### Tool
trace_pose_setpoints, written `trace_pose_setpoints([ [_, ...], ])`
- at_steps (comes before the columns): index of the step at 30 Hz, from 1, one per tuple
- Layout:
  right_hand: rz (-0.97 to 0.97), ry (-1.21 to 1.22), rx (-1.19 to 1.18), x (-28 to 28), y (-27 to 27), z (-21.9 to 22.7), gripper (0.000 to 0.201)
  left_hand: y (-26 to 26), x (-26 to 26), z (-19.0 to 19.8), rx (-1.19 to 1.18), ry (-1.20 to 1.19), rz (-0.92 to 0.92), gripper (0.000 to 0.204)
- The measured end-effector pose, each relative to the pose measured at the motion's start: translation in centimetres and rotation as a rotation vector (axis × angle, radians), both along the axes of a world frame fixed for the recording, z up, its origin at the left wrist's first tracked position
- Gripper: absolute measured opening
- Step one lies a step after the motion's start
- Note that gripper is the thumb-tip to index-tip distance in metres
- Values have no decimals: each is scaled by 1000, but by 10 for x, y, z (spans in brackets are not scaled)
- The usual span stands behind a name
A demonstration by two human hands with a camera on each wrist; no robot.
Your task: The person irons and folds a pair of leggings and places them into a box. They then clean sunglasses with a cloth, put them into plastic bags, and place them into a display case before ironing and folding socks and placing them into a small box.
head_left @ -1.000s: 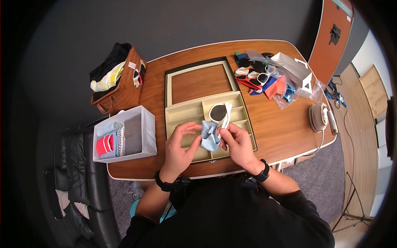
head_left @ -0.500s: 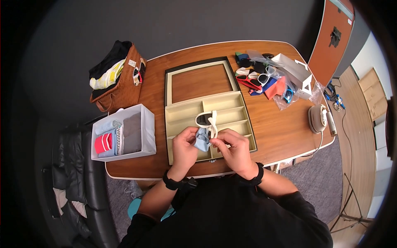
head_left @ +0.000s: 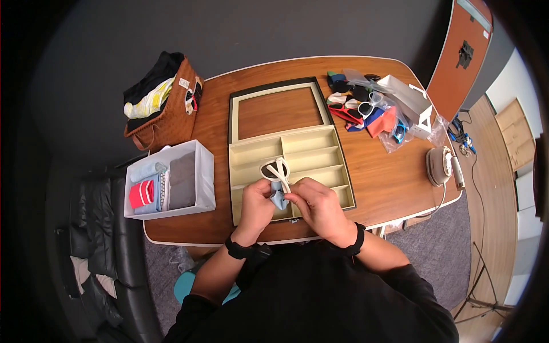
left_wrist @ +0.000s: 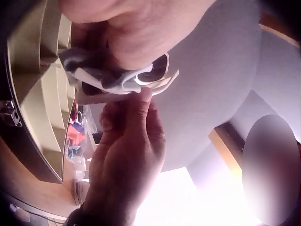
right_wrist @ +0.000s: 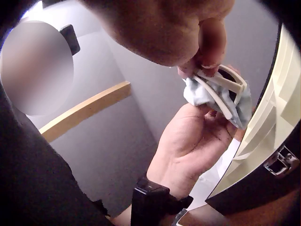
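White-framed sunglasses (head_left: 275, 170) with dark lenses are held up over the lower part of a compartment box (head_left: 254, 153). Their white arms cross in front of the lenses. A light blue cloth (head_left: 278, 200) is bunched against them, and it folds around part of the frame in the right wrist view. My left hand (head_left: 255, 208) grips the cloth and the frame from the left; its palm (right_wrist: 193, 141) faces up in the right wrist view. From the other side, my right hand (head_left: 320, 208) pinches the glasses and cloth between thumb and fingers.
The box's windowed lid (head_left: 233, 117) lies back. A white bin (head_left: 205, 183) of folded clothes and a brown basket (head_left: 174, 117) stand left. At right are a sunglasses pile (head_left: 366, 108), a white carton (head_left: 406, 97) and a corded beige device (head_left: 438, 166).
My left hand has gone from spread fingers beside the cloth to gripping it. The sunglasses have shifted left and turned, with both arms now crossing over the lenses.
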State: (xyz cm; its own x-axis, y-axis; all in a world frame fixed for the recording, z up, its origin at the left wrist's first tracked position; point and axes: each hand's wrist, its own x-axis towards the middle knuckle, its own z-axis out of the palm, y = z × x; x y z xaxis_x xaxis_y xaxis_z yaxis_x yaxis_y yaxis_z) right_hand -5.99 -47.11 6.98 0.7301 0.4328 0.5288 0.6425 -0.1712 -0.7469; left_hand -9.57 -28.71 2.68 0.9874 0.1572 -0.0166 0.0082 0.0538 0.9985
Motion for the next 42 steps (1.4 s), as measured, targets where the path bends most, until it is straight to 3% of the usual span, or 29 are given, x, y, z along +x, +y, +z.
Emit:
trace_pose_setpoints([
  [4, -5, -8, 15, -1, 2, -3, 10, 0, 3, -6, 4, -29, 38, 25],
  [7, -19, 176, 32, 2, -5, -2, 10, -3, 7, 15, 494, -312, 283, 36],
  [8, -19, 177, 31, 1, -5, -4, 10, 1, 4, 12, 493, -312, 283, 36],
  [10, -28, 438, 192, 2, -5, -11, 12, 11, -2, 10, 478, -213, 190, 36],
  [11, -22, 447, 214, 3, -6, -19, 14, 10, -4, 11, 319, -191, 126, 33],
  [12, -22, 448, 215, 3, -7, -22, 14, 7, -5, 15, 320, -190, 125, 33],
  [14, 29, 626, 291, 4, -8, -26, 14, 4, -5, 20, 104, -160, 108, 23],
  [17, 76, 696, 348, 4, -10, -29, 14, 13, -1, 19, 58, -119, 126, 17],
  [20, 93, 686, 323, 4, -13, -28, 14, 16, 5, 18, -40, -80, 114, 16],
  [24, 111, 715, 398, 2, -11, -30, 13, 10, 8, 11, 17, -125, 123, 18],
  [26, 119, 738, 418, 2, -12, -28, 13, 4, 10, 16, 198, -242, 248, 22],
  [30, 97, 721, 400, 1, -13, -28, 12, 10, 8, 13, 330, -371, 236, 23],
  [33, 105, 720, 428, 0, -12, -28, 12, 14, 1, 19, 182, -303, 91, 19],
  [35, 58, 610, 328, 1, -12, -29, 13, 15, -4, 28, 91, -96, -32, 16],
  [39, 59, 506, 213, 1, -15, -13, 11, 11, 0, 28, 112, -71, -138, 16],
  [41, 100, 277, 106, 1, -14, -8, 9, 11, 2, 18, 213, -76, -142, 16],
  [42, 101, 277, 105, 0, -12, -6, 9, 12, 1, 16, 212, -76, -141, 16],
])
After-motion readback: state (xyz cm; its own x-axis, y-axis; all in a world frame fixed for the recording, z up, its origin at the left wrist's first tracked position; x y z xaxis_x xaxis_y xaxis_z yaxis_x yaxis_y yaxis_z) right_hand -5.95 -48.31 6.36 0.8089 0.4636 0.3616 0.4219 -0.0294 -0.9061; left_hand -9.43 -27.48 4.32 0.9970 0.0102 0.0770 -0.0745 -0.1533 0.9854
